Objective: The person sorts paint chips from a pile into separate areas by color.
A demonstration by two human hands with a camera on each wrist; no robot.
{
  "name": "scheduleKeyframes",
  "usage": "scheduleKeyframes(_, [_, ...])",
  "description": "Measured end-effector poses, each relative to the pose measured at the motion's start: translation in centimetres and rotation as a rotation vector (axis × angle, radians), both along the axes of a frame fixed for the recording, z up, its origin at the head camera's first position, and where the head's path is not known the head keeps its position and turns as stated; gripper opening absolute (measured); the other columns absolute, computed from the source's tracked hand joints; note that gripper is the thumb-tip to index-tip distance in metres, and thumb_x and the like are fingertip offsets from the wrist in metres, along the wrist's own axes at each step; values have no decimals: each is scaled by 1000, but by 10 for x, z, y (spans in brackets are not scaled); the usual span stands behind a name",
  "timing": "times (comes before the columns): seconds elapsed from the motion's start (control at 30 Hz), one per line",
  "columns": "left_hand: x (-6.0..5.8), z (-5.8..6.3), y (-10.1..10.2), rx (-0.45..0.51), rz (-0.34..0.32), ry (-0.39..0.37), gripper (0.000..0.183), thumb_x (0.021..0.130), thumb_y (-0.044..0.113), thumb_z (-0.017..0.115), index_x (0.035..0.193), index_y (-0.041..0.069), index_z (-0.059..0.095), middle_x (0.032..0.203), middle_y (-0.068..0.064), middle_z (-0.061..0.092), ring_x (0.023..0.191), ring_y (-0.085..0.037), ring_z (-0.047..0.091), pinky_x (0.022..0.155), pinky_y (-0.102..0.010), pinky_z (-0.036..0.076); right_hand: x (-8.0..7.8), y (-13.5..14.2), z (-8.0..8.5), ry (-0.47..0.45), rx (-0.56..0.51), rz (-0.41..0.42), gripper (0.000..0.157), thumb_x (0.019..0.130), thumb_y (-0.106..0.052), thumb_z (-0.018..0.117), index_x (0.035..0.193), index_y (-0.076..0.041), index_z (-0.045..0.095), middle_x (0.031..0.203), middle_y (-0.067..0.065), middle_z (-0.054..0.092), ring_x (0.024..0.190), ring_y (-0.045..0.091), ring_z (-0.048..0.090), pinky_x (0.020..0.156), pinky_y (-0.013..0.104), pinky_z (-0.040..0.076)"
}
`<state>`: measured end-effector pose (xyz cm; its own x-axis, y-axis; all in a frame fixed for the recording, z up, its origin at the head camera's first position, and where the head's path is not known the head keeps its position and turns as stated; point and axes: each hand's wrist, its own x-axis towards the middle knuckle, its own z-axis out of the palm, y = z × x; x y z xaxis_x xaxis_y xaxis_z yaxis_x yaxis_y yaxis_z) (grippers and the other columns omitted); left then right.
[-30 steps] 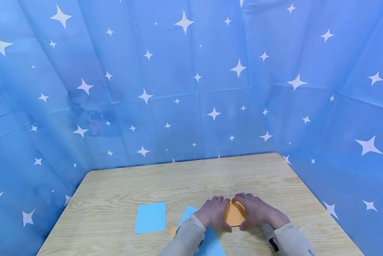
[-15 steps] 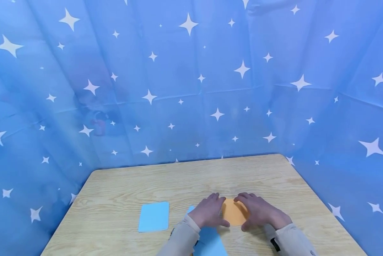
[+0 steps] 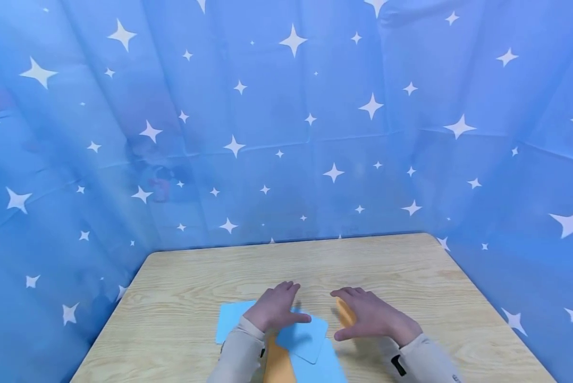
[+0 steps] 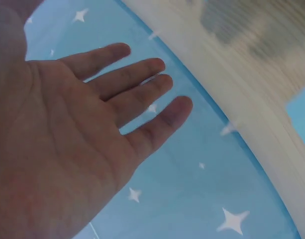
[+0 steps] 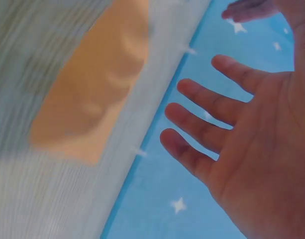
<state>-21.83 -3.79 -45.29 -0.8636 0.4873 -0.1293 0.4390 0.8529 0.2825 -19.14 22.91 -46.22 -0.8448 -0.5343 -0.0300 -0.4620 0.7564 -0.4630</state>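
My left hand point(image 3: 278, 308) hovers with fingers extended over several flat blue pieces. Nothing lies in its palm in the left wrist view. Beneath and beside it are a blue square with rounded corners point(image 3: 305, 343) and a longer blue sheet point(image 3: 326, 367). An orange piece point(image 3: 278, 364) shows next to my left sleeve. My right hand point(image 3: 375, 318) is spread above a flat orange square point(image 3: 346, 313), covering most of it. That orange square point(image 5: 87, 94) appears apart from the fingertips in the right wrist view, with finger shadows across it.
Another blue square point(image 3: 230, 319) lies left of my left hand, partly hidden by it. Everything rests on a light wood-grain table point(image 3: 210, 276) with rounded far corners. A blue curtain with white stars point(image 3: 286, 133) hangs behind and around the table.
My left hand has moved left, away from the orange square and over the blue pieces. My right hand has shifted slightly left, covering more of the orange square. The head view has turned a little left.
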Motion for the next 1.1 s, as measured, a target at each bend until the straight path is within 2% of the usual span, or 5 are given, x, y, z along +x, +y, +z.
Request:
scheduleKeyframes(0.13, [-1,0,-14,19,26,-23,86,88,57,73,152,5,47,157,-14,46,147,-34,40,114,-56,38,-1,-19,-1,-19,13,34,95,81,-63,76,151,-6,46,150,18,50,137,46,46,106,70,36])
scheduleKeyframes(0.33, [2,-4,-24,-11,-6,-37,97,81,59,79,154,5,44,162,-14,39,150,-34,35,115,-57,37,1,-44,-7,-58,61,41,96,82,-65,75,153,-8,44,150,18,50,138,45,46,108,69,35])
scheduleKeyframes(0.6, [7,-7,-31,-57,-126,-84,107,70,49,92,157,17,40,164,-6,37,153,-30,30,118,-56,34,7,-72,-20,-31,161,48,107,76,-76,72,155,-10,43,148,15,52,135,41,49,105,66,41])
scheduleKeyframes(0.83, [9,-15,-23,-62,-152,-96,100,67,41,94,153,23,46,152,3,52,139,-16,48,111,-47,42,14,-82,-28,67,202,27,112,72,-77,74,153,-7,45,143,13,55,127,35,53,102,63,45])
scheduleKeyframes(1.1, [7,-25,-19,-47,-169,-87,95,70,36,92,152,22,47,146,5,55,129,-13,53,103,-43,48,8,-78,-31,33,174,46,101,74,-64,81,150,-7,48,139,10,57,121,27,53,100,50,49])
